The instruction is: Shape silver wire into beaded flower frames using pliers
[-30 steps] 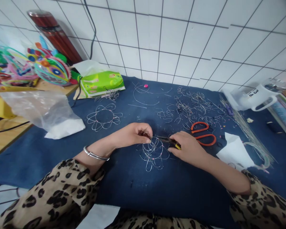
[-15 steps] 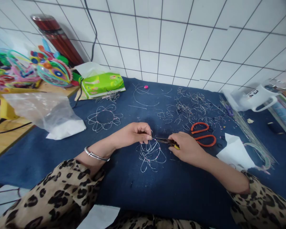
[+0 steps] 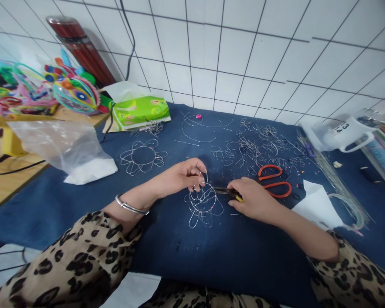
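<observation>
A wire flower frame with small pink beads lies on the dark blue cloth in the middle. My left hand pinches its upper edge, where a wire end sticks up. My right hand is closed on small pliers with a yellow handle tip. The pliers' nose points left and meets the frame next to my left fingers. A second, finished-looking wire flower lies flat further back on the left.
Orange-handled scissors lie just behind my right hand among several bent wire pieces. White paper, a white mug, a green tissue pack, a clear plastic bag and colourful toys ring the cloth. A tiled wall stands behind.
The wire frame has turned and shifted slightly up under my left fingers, a wire end now stands upright. My right hand with the pliers stays at the frame's right edge.
</observation>
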`<state>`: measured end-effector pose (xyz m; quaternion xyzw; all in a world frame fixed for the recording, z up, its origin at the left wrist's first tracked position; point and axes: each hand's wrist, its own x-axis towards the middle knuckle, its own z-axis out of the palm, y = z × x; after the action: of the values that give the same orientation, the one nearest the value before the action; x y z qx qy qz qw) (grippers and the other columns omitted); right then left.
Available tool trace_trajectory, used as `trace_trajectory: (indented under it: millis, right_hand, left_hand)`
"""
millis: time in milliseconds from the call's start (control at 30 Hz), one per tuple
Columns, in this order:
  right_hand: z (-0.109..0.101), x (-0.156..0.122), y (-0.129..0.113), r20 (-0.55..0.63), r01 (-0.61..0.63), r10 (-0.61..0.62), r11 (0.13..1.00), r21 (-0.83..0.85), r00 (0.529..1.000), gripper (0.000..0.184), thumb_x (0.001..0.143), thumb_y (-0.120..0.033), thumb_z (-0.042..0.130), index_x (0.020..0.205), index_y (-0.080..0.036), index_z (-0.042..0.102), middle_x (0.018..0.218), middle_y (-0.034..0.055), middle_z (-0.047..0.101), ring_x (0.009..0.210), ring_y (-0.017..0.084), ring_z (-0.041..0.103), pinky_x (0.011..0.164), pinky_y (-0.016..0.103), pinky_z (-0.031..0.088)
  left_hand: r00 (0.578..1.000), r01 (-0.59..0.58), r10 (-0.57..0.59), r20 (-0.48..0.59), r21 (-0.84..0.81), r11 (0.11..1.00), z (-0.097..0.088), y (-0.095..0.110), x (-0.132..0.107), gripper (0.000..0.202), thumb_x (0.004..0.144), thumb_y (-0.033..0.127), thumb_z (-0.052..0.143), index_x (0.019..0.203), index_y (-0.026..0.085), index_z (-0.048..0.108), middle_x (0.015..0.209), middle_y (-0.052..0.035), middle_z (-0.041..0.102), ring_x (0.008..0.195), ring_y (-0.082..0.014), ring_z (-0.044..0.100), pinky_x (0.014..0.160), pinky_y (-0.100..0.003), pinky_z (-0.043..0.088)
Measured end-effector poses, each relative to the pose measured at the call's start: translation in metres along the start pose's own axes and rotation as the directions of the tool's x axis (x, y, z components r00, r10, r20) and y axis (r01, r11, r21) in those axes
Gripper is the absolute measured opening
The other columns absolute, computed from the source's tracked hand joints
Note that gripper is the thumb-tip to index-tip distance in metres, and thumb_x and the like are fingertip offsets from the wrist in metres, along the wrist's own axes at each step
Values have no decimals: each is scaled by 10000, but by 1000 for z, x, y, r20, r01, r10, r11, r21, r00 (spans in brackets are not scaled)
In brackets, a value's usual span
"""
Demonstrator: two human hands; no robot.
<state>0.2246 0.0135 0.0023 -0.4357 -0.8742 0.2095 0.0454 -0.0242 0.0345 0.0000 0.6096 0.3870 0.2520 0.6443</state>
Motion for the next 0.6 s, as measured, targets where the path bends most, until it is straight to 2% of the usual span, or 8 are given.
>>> trace_trajectory:
  millis: [200, 433, 600]
  right_hand:
    - [-2, -2, -2, -31, -35, 36, 999, 41, 999, 169, 716, -196, 612, 874, -206, 551, 785, 9, 593, 755, 162, 492, 665, 279, 356]
    - [-4, -3, 0, -82, -134, 153, 972, 195, 985, 164, 741, -262, 582, 897, -213, 561, 772, 7, 578, 706, 144, 519, 629, 268, 371]
    - [-10, -4, -6, -109, -181, 243, 896, 405, 964, 164, 784, -345, 542, 885, -216, 542, 804, 3, 605, 691, 129, 545, 621, 266, 399]
  left_hand:
    - [1000, -17, 18, -25, 30, 999, -1, -3, 0, 352, 826, 221, 568, 1145, 187, 422, 815, -15, 619, 643, -106, 584, 556, -223, 443]
    - [998, -43, 45, -42, 46, 998, -1, -3, 1, 272, 829, 232, 565, 1081, 170, 484, 800, -12, 607, 639, -95, 569, 558, -217, 442]
    - [995, -65, 65, -77, -3, 998, 4, 0, 1, 302, 806, 218, 603, 1078, 168, 483, 817, -16, 604, 644, -93, 560, 566, -221, 454]
